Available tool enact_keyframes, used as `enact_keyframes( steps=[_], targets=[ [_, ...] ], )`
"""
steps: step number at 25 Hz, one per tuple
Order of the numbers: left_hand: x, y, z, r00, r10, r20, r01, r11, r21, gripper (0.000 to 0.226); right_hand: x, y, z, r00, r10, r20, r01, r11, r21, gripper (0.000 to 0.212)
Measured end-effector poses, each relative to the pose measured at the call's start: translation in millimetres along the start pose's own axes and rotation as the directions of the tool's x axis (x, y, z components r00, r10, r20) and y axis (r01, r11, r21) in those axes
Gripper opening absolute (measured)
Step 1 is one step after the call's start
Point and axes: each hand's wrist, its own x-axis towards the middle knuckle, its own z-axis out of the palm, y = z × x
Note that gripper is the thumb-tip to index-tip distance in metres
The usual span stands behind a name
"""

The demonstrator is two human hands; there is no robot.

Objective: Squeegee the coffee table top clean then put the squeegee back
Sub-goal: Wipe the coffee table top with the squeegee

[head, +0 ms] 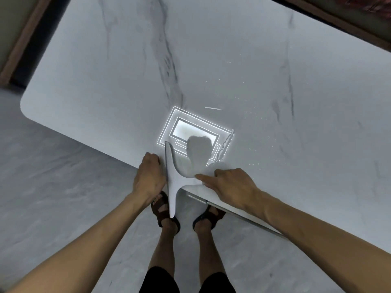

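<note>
Where the squeegee (171,182) overhangs the near edge of the coffee table (105,70), the right hand (230,185) holds its handle, index finger extended; the left hand (150,176) curls beside the blade, grip not discernible.

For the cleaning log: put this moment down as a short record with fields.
surface: marble coffee table top, with droplets right of centre
tool: white squeegee, blade lying across the near table edge, lower end overhanging the floor
right hand: holds the handle, index finger straight along it
left hand: against the blade's left side, grip unclear
reflection: ceiling light mirrored in the top
stage: wiping not done, droplets remain
</note>
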Motion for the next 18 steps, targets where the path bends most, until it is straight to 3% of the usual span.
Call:
enact_keyframes(
  steps=[4, 8, 13, 15, 18],
  targets=[
    [-1.2, 14.4, 18.8, 0.988, 0.079, 0.131, -0.081, 0.997, 0.006, 0.026, -44.3, 46.5, -9.9, 0.994, 0.105, -0.004, -0.105, 0.991, 0.084, 0.042],
    [10.1, 27.5, 24.1, 0.955, -0.019, 0.296, -0.009, 0.996, 0.093, 0.035, -89.6, 92.4, -27.4, 0.968, 0.250, 0.035, -0.252, 0.962, 0.102, 0.050],
    [9.8, 39.3, 19.0, 0.937, -0.054, 0.344, 0.009, 0.991, 0.133, 0.045, -124.7, 131.7, -53.3, 0.924, 0.381, 0.030, -0.381, 0.925, -0.002, 0.042],
    [9.5, 41.0, 20.3, 0.936, -0.055, 0.348, 0.011, 0.992, 0.126, 0.042, -129.4, 132.5, -59.9, 0.927, 0.375, -0.018, -0.375, 0.927, -0.003, 0.044],
    [10.4, 40.2, 20.5, 0.935, -0.059, 0.349, 0.018, 0.993, 0.119, 0.041, -112.5, 110.9, -54.7, 0.971, 0.233, -0.046, -0.232, 0.972, 0.037, 0.046]
  ],
)
